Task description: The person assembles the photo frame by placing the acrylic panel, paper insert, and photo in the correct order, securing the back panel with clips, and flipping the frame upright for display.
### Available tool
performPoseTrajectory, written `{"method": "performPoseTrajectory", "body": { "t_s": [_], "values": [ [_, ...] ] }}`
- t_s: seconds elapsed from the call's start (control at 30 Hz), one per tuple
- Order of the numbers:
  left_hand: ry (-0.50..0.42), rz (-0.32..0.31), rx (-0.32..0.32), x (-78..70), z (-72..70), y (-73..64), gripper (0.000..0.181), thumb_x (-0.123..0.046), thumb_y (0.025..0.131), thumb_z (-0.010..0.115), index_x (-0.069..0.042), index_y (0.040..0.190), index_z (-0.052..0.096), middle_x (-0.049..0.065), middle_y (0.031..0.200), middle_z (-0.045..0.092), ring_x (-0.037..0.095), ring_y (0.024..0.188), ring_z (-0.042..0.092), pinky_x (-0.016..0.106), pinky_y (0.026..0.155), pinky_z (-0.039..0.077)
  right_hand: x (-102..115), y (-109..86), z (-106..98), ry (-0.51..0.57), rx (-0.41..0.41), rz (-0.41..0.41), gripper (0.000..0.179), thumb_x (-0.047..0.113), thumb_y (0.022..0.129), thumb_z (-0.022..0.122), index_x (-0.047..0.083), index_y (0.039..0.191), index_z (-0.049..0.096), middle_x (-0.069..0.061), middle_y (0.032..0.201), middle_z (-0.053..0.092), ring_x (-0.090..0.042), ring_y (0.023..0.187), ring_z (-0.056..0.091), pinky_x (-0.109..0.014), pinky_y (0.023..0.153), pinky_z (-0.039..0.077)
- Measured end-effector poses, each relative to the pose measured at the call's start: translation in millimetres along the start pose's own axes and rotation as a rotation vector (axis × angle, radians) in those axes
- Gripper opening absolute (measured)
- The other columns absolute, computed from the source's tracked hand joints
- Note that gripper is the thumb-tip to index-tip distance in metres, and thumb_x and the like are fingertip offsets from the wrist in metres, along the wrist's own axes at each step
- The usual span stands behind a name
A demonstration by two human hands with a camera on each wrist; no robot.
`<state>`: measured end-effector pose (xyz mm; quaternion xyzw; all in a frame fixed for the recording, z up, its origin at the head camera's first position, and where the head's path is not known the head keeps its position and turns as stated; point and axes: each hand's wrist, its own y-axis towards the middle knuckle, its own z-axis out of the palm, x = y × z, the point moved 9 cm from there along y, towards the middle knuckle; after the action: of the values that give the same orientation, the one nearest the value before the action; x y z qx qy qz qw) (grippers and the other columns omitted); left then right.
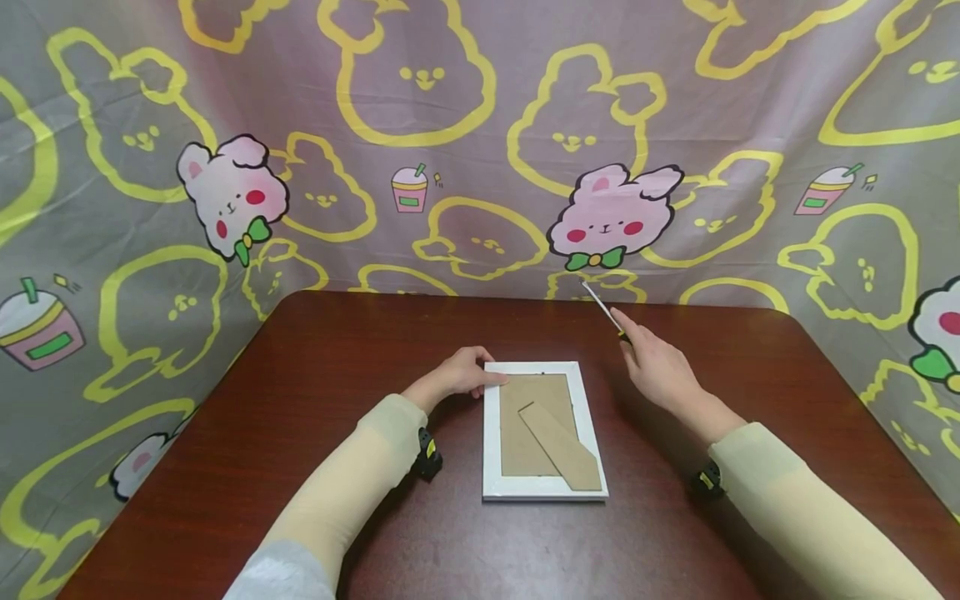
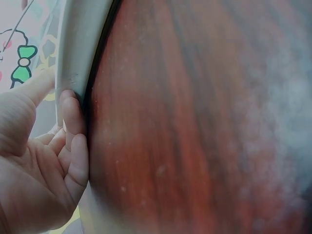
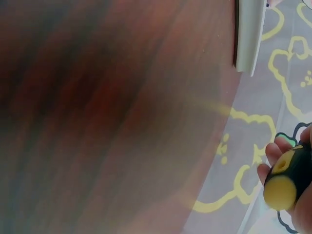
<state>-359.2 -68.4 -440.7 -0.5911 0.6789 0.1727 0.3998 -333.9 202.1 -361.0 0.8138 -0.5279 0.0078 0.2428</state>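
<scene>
A white picture frame (image 1: 491, 433) lies back side up on the table, its brown backing board (image 1: 536, 387) showing. On the board a slanting stand leg (image 1: 558, 446) reaches to the frame's lower right corner. My left hand (image 1: 463, 372) pinches the frame's upper left edge, thumb on top and the other fingers along the side. To the right, my right hand (image 1: 662, 367) grips a screwdriver (image 1: 602, 306), its thin shaft pointing up and away from the frame. The screwdriver's black and yellow handle (image 3: 285, 183) shows in the right wrist view.
The dark red-brown table (image 1: 360, 325) has rounded far corners. Behind it and at both sides hangs a grey cloth (image 1: 480, 167) printed with cartoon animals. Black wrist cameras are strapped on both wrists.
</scene>
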Motion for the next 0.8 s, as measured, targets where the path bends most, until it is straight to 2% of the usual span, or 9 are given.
{"method": "performPoseTrajectory", "body": {
  "t_s": [0.03,0.13,0.27,0.6,0.8],
  "values": [
    [0.003,0.002,0.001,0.1,-0.1,0.1,0.038,-0.033,0.084,0.078,-0.006,0.104,0.059,0.006,0.067,0.058,0.015,0.054,0.055,0.026,0.052,0.044,1,-1.4,0,-0.016,-0.003,-0.015,0.059,0.004,0.095,0.057,0.011,0.148,0.033,-0.018,0.102,0.061,-0.022,0.056,0.048,-0.037,0.048,0.042],
    [0.007,0.003,0.0,0.8,-0.4,0.0,0.039,-0.033,0.084,0.078,-0.006,0.104,0.059,0.006,0.066,0.058,0.015,0.053,0.055,0.026,0.052,0.044,2,-5.4,-1,-0.053,0.004,-0.037,0.059,0.005,0.095,0.054,0.014,0.149,0.033,-0.012,0.092,0.056,-0.017,0.049,0.039,-0.032,0.044,0.036],
    [0.001,-0.002,0.001,1.5,-0.8,-1.6,0.038,-0.033,0.084,0.078,-0.006,0.103,0.059,0.006,0.066,0.057,0.016,0.054,0.055,0.027,0.052,0.044,5,-9.5,0,-0.084,0.032,-0.047,0.061,0.007,0.095,0.053,0.019,0.151,0.032,-0.007,0.084,0.049,-0.015,0.046,0.033,-0.03,0.042,0.032],
    [-0.003,0.003,0.004,1.2,-1.3,-1.3,0.038,-0.033,0.084,0.078,-0.006,0.103,0.058,0.007,0.068,0.057,0.016,0.054,0.055,0.027,0.053,0.044,14,-20.0,-1,-0.138,0.11,-0.062,0.067,0.01,0.093,0.054,0.026,0.152,0.03,-0.006,0.081,0.047,-0.015,0.047,0.032,-0.029,0.042,0.031],
    [-0.004,0.011,0.006,0.2,-0.3,-0.8,0.037,-0.032,0.084,0.078,-0.006,0.103,0.058,0.007,0.068,0.058,0.016,0.055,0.055,0.027,0.054,0.045,18,-30.9,-9,-0.168,0.052,-0.125,0.064,0.01,0.091,0.063,0.024,0.148,0.039,-0.001,0.071,0.04,-0.013,0.046,0.029,-0.028,0.04,0.029]
  ]
}}
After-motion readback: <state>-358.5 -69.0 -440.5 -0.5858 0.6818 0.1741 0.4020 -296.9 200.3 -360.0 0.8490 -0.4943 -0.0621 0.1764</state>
